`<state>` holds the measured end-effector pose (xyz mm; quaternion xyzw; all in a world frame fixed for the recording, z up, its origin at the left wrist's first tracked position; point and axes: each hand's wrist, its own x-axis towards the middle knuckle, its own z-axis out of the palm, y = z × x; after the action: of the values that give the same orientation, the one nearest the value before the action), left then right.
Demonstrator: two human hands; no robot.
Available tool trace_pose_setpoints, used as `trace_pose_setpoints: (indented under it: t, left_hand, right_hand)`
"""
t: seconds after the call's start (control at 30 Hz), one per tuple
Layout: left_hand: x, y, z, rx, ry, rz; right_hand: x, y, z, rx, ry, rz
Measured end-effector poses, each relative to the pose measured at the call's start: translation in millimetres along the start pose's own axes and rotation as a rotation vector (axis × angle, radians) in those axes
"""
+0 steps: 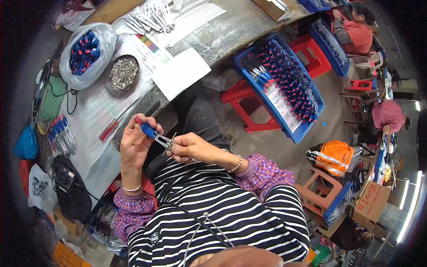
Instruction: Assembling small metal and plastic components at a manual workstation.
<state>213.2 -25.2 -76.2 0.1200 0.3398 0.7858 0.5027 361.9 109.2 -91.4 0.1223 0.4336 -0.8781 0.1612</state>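
Left hand [134, 143]: fingers curled and pinching the blue and red handle of a small tool [153, 135], held up in front of the chest, above the lap and just off the table edge. Right hand [189, 148]: fingers pressed together on the tool's metal end; a thin metal pin [169, 142] shows between the two hands. Whether the pin is part of the tool, I cannot tell. The hands are near each other, joined only through the tool.

Edges and room: the table [213, 33] runs diagonally from lower left to upper right; its rough edge passes just beside the left hand. A red screwdriver [114, 121] lies on the white sheet near that edge, close to the left hand. A loose white paper [180, 72] overhangs the table edge above the knees. The gap between table and the blue crate [307, 127] is open floor, taken up partly by the person's legs.

Surface: a round dish of small metal parts [123, 73], a clear bag of blue and red handles [85, 53], a heap of metal pieces [149, 18] further back, a bundle of finished tools [62, 135] at the left.

Room: the blue crate, full of blue and red tools, rests on red stools [249, 111]. Other people sit at work at the far right. An orange bag [333, 155] lies on the concrete floor.
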Motion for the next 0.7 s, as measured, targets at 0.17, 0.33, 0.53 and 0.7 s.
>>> trace_pose_setpoints:
  t: [0.17,0.33,0.53,0.7]
  left_hand:
    - [-4,2,3,0.045,0.036,0.020]
    - [-10,0,6,-0.003,0.044,0.009]
    - [-11,-10,4,0.146,0.098,-0.059]
    - [2,-2,-2,0.104,0.084,-0.080]
  right_hand:
    - [1,6,1,0.060,-0.027,-0.022]
    - [-1,2,2,0.033,-0.060,-0.002]
    - [9,-5,0,0.074,-0.023,-0.023]
    - [10,-3,-9,0.085,-0.037,0.015]
